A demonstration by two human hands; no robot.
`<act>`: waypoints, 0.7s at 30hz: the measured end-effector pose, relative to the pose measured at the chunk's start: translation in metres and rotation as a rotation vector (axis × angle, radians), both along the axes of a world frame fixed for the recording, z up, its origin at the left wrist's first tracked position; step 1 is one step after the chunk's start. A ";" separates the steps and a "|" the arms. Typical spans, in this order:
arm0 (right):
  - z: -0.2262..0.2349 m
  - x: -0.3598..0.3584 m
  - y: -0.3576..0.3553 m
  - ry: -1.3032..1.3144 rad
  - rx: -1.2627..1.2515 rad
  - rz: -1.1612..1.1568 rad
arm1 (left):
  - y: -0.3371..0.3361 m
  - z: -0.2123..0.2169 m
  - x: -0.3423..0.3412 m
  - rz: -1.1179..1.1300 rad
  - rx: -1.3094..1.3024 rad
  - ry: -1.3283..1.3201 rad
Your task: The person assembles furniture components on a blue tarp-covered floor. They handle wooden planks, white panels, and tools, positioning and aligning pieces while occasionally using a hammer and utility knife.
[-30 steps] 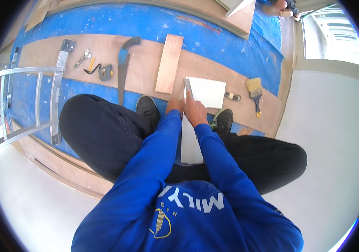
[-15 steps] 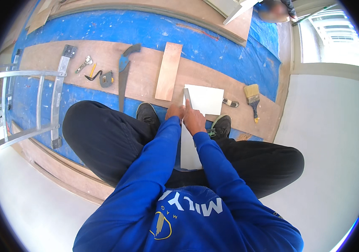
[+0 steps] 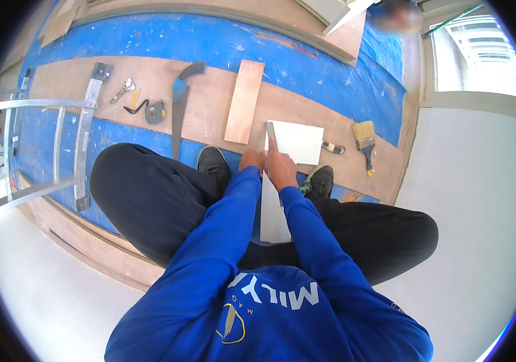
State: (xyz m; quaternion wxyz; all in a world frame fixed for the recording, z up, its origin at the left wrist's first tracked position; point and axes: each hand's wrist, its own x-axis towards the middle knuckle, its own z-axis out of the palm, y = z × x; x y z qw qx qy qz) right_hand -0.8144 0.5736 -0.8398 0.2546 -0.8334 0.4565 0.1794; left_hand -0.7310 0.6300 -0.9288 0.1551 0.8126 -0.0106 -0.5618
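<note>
Between my shoes a white board [image 3: 297,143] lies over the wooden plank [image 3: 206,123], with a greyish strip along its left edge. My right hand [image 3: 281,169] is at that edge, index finger stretched along it and the other fingers curled. Beside it, touching or nearly so, is my left hand [image 3: 252,160], its fingers bent in; what they close on is hidden. A long white piece [image 3: 275,217] runs from beneath my hands toward my lap. Whether it joins the board I cannot tell.
On the plank lie a handsaw [image 3: 179,96], a bare wooden board [image 3: 244,101], a tape measure [image 3: 154,113], a paintbrush [image 3: 365,145] and a dark-handled tool [image 3: 334,148]. A metal ladder [image 3: 83,139] stands left. Blue sheeting [image 3: 209,36] covers the floor. A person is at the top right.
My right hand shifts very slightly at the board's edge, and its index finger reaches a little farther up the strip. The left hand stays almost in place.
</note>
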 end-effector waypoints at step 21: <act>0.006 -0.003 0.007 0.068 -0.001 0.018 | -0.004 -0.003 0.002 -0.021 -0.008 -0.048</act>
